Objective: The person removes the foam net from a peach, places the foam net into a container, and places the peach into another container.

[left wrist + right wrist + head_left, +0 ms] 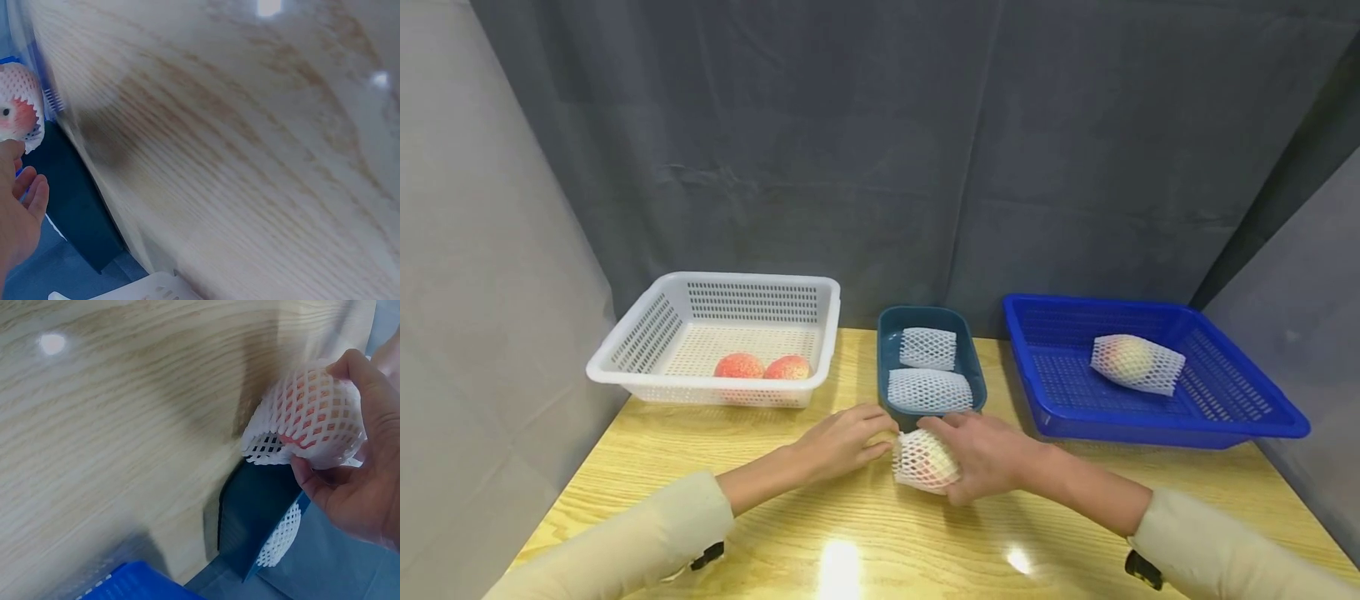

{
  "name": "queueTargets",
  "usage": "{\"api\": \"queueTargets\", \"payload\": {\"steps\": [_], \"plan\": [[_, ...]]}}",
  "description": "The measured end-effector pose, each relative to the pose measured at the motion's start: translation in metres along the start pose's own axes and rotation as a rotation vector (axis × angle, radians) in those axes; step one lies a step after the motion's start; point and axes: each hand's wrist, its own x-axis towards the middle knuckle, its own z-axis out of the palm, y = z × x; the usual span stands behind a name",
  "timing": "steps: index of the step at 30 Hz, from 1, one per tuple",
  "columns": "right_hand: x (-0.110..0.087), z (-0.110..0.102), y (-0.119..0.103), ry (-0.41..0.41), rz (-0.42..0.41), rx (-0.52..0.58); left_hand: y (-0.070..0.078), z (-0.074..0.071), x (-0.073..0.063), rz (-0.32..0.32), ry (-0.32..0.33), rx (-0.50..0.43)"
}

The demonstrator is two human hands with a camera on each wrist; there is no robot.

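My right hand (992, 458) grips a round red-and-yellow fruit, which looks like a peach, inside a white foam net (925, 461). Fingers and thumb curl round the netted fruit (312, 415) in the right wrist view. The net's free end points left, and there my left hand (850, 437) has thumb and fingertips at its edge, seemingly pinching it. In the left wrist view, a dark spot shows on the fruit (22, 115) through the net's opening. Just behind the hands stands a dark teal tray (891, 333) with foam nets (928, 390) lying in it.
A white basket (715, 382) at the left contains two red-and-yellow fruits (740, 365). The blue basket (1150, 425) at the right contains one netted fruit (1127, 362). All stand on a wooden table (775, 533), with a grey curtain (850, 167) behind.
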Motion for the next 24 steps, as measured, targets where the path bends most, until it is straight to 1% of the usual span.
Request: {"api": "queueTargets", "payload": {"steps": [5, 7, 13, 17, 20, 24], "plan": [[0.002, 0.005, -0.003, -0.047, 0.052, 0.018, -0.001, 0.001, 0.0, -0.01, -0.014, -0.002], [0.002, 0.006, -0.003, -0.052, 0.065, 0.035, -0.001, 0.001, 0.0, -0.01, -0.018, -0.001], [-0.001, 0.006, 0.0, -0.017, 0.05, 0.09, -0.001, 0.001, 0.002, -0.002, -0.009, -0.006], [-0.005, 0.007, 0.003, 0.011, 0.044, 0.127, 0.0, 0.003, 0.002, 0.016, 0.007, -0.012], [-0.008, 0.007, 0.005, 0.018, 0.066, 0.136, 0.0, 0.004, 0.002, 0.025, 0.02, -0.018], [-0.013, 0.007, 0.006, 0.006, 0.106, 0.13, 0.0, 0.004, 0.002, 0.012, 0.007, -0.023]]}}
